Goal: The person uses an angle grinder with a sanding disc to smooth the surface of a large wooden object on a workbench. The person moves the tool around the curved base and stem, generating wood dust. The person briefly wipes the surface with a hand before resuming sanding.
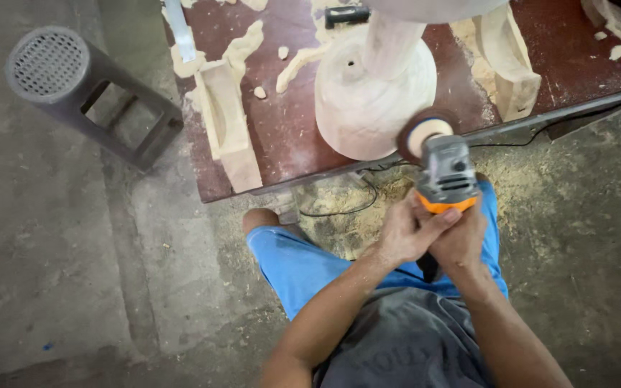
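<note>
Angle grinder (445, 172), grey with an orange band, held upright before the person, its long axis running from the hands up toward the desk (282, 136). From left: a dark plastic stool (80, 90) on the floor; a pale wood offcut (228, 122) on the desk; the round carved wooden base (368, 100); the sanding disc (425, 133) touching its lower right edge. Left hand (407, 233) and right hand (461, 241) both close firmly around the grinder's rear body, the left grip overlapping the right.
</note>
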